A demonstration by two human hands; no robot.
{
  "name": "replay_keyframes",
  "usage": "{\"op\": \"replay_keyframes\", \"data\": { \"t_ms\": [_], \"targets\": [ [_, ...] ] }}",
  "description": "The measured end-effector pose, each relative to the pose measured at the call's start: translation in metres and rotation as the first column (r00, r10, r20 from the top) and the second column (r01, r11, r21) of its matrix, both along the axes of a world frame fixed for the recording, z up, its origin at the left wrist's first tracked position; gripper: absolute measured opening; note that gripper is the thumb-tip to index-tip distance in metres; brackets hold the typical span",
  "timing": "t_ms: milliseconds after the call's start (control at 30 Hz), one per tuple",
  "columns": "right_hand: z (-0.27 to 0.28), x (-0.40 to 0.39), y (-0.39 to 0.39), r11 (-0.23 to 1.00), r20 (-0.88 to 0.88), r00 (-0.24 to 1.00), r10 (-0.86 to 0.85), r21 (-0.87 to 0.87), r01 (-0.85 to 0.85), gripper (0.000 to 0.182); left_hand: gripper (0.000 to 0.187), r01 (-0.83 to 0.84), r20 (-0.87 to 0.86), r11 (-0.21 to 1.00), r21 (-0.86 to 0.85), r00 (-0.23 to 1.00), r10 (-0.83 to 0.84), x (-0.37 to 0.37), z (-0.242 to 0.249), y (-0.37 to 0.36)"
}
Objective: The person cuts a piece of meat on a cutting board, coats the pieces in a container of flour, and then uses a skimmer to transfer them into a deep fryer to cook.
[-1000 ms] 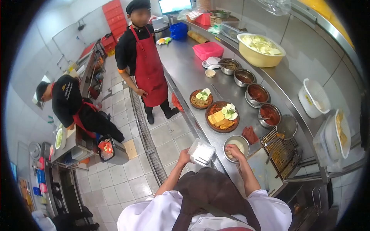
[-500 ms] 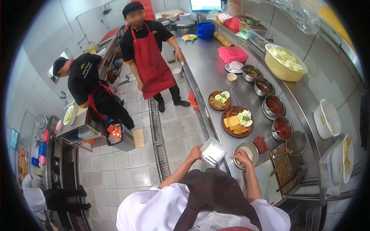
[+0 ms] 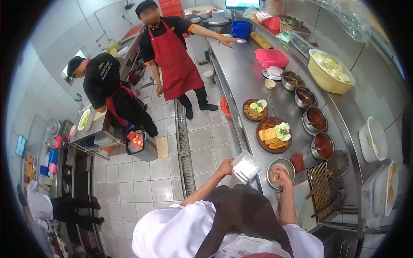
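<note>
My left hand [image 3: 225, 167] grips the side of a clear plastic container [image 3: 246, 162] with white contents, held at the counter's front edge. Fingers bent, my right hand [image 3: 282, 175] reaches into a metal bowl [image 3: 291, 164] and pinches a tan lump of food [image 3: 274, 176]; I cannot tell what kind of food it is. Beyond the bowl sits a round brown dish [image 3: 274, 148] with yellow slabs, fried pieces, sliced cucumber and greens. A smaller brown dish [image 3: 254, 110] with food and cucumber slices stands behind it.
A crumpled red cloth [image 3: 297, 162] lies right of the bowl. Several metal bowls of sauce [image 3: 323, 145] line the counter's wall side. A wire rack [image 3: 325, 189] is near my right arm. Across the counter, a person in a red apron [image 3: 175, 60] stands; another person [image 3: 107, 81] works further left.
My right hand has dipped into the bowl, and the tan lump now shows at its fingertips. The person in the red apron has stretched an arm out over the counter. The view has shifted slightly.
</note>
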State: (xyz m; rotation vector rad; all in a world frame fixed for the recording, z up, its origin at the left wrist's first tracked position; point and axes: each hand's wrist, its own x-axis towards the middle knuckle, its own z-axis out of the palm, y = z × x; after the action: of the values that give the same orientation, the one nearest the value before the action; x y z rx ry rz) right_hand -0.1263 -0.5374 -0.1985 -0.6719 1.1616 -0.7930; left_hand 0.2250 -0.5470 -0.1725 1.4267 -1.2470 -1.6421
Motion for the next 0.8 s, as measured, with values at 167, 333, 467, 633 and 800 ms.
{"op": "replay_keyframes", "data": {
  "t_ms": [167,333,467,633,800],
  "targets": [
    [0.017,-0.005,0.002,0.985,0.234,0.958,-0.169,0.009,0.171,0.015,0.057,-0.002,-0.047,0.998,0.059,0.999,0.005,0.0,0.006,0.0],
    [0.035,-0.012,-0.015,0.992,0.295,0.954,-0.062,-0.088,0.092,0.018,0.056,0.068,0.099,0.988,-0.137,0.994,-0.054,0.002,-0.024,-0.01],
    [0.052,-0.011,0.001,0.986,0.203,0.968,-0.149,-0.037,0.16,0.024,0.061,0.111,0.207,0.988,-0.107,0.974,-0.087,0.002,0.007,-0.001],
    [0.08,0.015,-0.012,0.99,0.153,0.987,-0.054,-0.121,0.073,0.027,0.057,0.048,0.069,0.999,-0.008,0.997,-0.047,-0.001,0.007,0.0],
    [0.117,0.086,-0.023,0.976,0.042,0.993,0.114,-0.192,-0.104,0.026,0.053,0.07,0.046,0.997,0.011,0.996,-0.071,-0.005,0.005,-0.004]
  ]
}}
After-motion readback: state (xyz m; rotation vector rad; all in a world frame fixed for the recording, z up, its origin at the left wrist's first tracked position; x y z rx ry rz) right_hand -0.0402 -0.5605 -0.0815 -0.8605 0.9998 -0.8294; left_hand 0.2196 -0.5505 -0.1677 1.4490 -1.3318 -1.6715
